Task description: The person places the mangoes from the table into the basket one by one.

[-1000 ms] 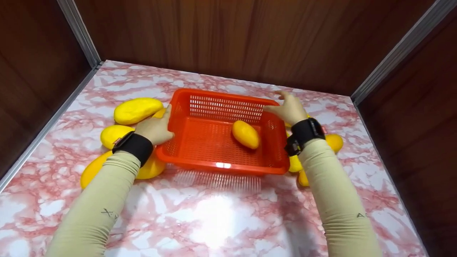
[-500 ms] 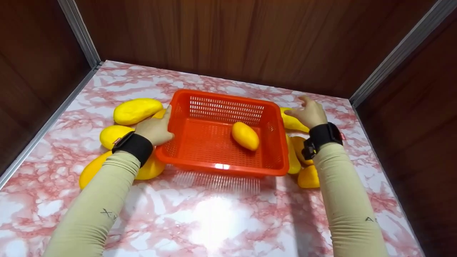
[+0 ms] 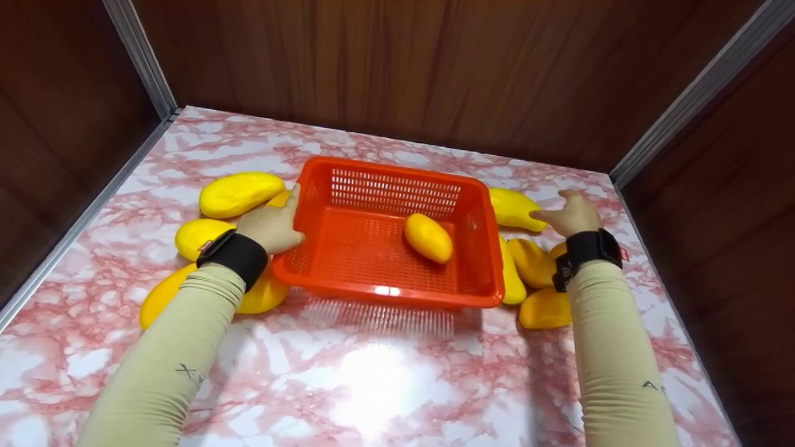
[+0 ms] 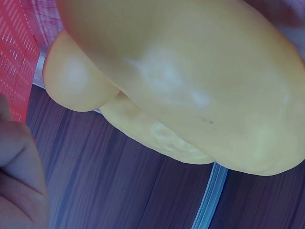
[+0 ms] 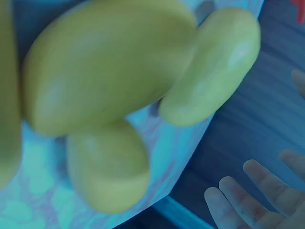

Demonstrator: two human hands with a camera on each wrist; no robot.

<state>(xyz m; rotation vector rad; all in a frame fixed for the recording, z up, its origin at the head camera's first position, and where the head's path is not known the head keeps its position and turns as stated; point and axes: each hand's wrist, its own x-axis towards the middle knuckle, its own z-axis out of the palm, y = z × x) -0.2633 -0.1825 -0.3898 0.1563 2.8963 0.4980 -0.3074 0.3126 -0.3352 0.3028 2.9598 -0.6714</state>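
Note:
A red plastic basket with slotted walls stands on the table, holding one yellow mango. My left hand rests at its left rim, forefinger and thumb spread apart; the other fingers are hidden. More mangoes lie beside and below this hand, filling much of the left wrist view. On the basket's right, my right hand hovers with fingers spread and nothing in them. Near it lie a long yellow mango and several others. Its fingers look extended in the right wrist view.
Dark wood panels wall in the back and both sides. Metal strips run along the corners. The tabletop has a pink and white marbled surface with a bright glare in front of the basket.
My right hand has left the basket's right rim and moved right, over and past the mangoes there, uncovering them. The left hand, the basket and the mango inside have hardly moved.

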